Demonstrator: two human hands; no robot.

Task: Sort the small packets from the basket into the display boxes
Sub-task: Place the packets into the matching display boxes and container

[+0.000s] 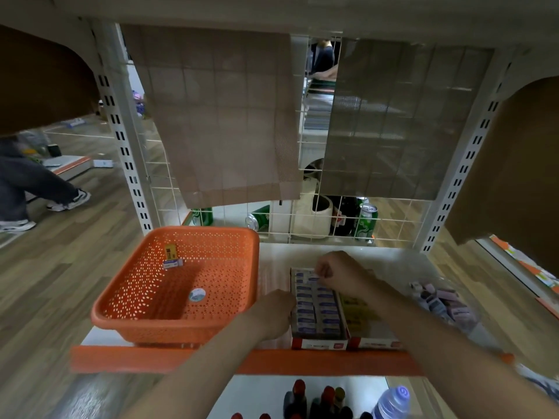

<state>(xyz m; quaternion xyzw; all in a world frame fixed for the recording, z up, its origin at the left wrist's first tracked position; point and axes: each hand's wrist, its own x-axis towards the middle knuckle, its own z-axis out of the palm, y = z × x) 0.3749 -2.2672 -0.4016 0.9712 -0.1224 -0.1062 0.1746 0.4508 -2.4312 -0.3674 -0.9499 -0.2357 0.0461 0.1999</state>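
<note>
An orange perforated basket (227, 267) stands on the white shelf at the left. Inside it lie a yellow packet (171, 251) and a blue-and-white packet (173, 263) near its far left corner. To its right stands a display box (317, 344) filled with rows of blue packets (320, 309). A second display box (375, 343) with yellow packets stands beside it, partly hidden by my right forearm. My left hand (276, 313) grips the left side of the blue box. My right hand (335, 272) pinches a blue packet at the box's far end.
A clear bag of pinkish packets (441, 303) lies at the shelf's right. Green cans (367, 220) stand behind the wire grid back. The orange shelf edge (151, 358) runs in front; bottles (317, 400) stand on the shelf below. A person's legs (36, 189) are at the left.
</note>
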